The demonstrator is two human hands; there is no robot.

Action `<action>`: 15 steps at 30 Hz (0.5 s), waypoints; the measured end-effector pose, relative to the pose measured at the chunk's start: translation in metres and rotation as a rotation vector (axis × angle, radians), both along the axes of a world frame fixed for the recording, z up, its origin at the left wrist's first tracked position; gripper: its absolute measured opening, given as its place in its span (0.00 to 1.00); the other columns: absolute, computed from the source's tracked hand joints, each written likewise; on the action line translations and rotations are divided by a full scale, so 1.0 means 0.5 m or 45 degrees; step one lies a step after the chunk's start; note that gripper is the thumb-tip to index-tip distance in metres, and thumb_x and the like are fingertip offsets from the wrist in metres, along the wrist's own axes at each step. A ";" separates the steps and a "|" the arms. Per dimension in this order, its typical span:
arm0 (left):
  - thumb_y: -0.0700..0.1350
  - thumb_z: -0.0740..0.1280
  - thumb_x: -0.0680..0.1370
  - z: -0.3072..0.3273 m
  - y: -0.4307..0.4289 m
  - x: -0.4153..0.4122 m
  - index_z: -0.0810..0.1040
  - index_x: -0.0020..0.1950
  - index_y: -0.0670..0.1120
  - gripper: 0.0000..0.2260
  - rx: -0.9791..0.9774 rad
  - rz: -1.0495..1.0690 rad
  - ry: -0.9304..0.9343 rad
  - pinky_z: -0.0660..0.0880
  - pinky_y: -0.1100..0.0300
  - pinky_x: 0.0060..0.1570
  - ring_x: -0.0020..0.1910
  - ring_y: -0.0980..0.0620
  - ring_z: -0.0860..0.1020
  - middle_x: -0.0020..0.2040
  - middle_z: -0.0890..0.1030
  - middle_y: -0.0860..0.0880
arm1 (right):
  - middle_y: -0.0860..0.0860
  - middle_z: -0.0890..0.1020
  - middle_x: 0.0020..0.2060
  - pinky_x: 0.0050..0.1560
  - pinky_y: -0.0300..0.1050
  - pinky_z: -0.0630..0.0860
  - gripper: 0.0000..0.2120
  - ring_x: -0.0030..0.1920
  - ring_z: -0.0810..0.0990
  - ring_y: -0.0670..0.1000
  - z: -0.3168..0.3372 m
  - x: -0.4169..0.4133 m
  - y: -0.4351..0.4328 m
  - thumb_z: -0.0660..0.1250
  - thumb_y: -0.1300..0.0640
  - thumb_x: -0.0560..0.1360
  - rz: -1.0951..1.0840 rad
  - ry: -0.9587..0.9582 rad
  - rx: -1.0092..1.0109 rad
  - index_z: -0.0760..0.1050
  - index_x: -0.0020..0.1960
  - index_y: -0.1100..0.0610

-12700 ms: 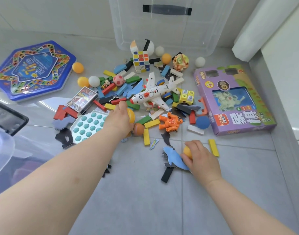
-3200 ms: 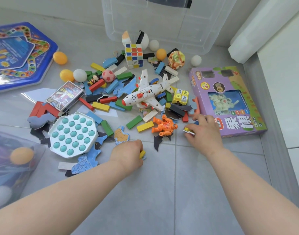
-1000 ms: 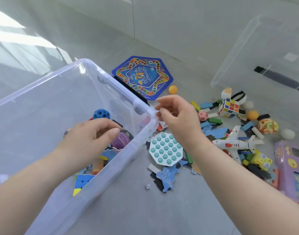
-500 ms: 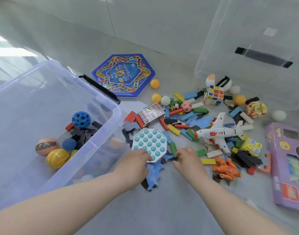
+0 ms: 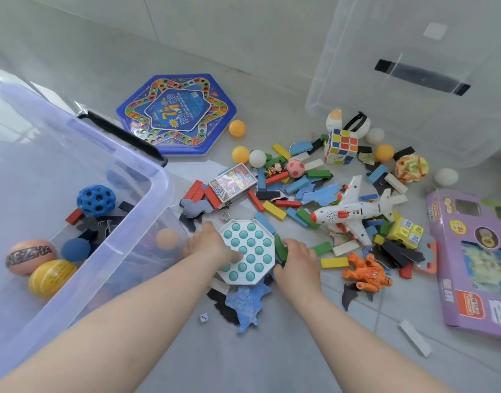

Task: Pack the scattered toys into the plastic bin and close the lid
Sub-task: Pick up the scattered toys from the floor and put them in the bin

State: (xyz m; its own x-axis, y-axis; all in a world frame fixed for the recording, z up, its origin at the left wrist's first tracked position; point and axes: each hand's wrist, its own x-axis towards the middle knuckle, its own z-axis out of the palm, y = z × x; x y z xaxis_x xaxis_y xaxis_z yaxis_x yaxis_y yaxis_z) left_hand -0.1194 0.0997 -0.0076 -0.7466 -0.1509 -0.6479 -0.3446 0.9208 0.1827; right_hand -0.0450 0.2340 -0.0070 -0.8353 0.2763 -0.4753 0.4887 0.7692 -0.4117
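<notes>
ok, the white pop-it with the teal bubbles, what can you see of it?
The pop-it is a white octagonal pad, rubbery-looking, with rows of teal bubbles. It lies flat on the floor over puzzle pieces, beside the bin. The left hand grips its left side, thumb on top; the right hand meets its right edge.
</notes>
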 end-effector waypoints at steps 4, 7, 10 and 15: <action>0.54 0.75 0.64 -0.010 -0.011 0.002 0.68 0.62 0.44 0.32 0.045 0.043 -0.140 0.71 0.51 0.62 0.62 0.44 0.72 0.62 0.75 0.44 | 0.53 0.74 0.62 0.64 0.47 0.64 0.22 0.64 0.68 0.56 -0.005 -0.013 0.011 0.58 0.61 0.75 -0.077 -0.045 -0.025 0.63 0.69 0.55; 0.54 0.76 0.63 -0.007 -0.016 0.008 0.68 0.63 0.43 0.33 0.018 0.037 -0.193 0.71 0.51 0.62 0.62 0.44 0.71 0.61 0.75 0.43 | 0.52 0.75 0.61 0.63 0.48 0.64 0.19 0.63 0.68 0.56 -0.005 -0.011 0.009 0.55 0.62 0.76 -0.014 -0.063 0.023 0.67 0.66 0.53; 0.47 0.77 0.64 0.005 -0.018 0.008 0.66 0.63 0.39 0.34 0.210 0.210 -0.205 0.74 0.50 0.59 0.59 0.42 0.74 0.60 0.76 0.41 | 0.53 0.74 0.61 0.63 0.47 0.64 0.17 0.63 0.68 0.56 -0.010 -0.010 0.008 0.56 0.61 0.76 -0.041 -0.060 0.048 0.69 0.64 0.54; 0.37 0.72 0.70 0.064 -0.008 0.021 0.65 0.52 0.38 0.18 0.567 0.357 -0.010 0.74 0.54 0.45 0.47 0.44 0.76 0.52 0.76 0.43 | 0.53 0.73 0.62 0.62 0.46 0.64 0.15 0.63 0.68 0.55 -0.006 -0.004 0.010 0.57 0.57 0.77 -0.029 -0.039 0.070 0.68 0.63 0.55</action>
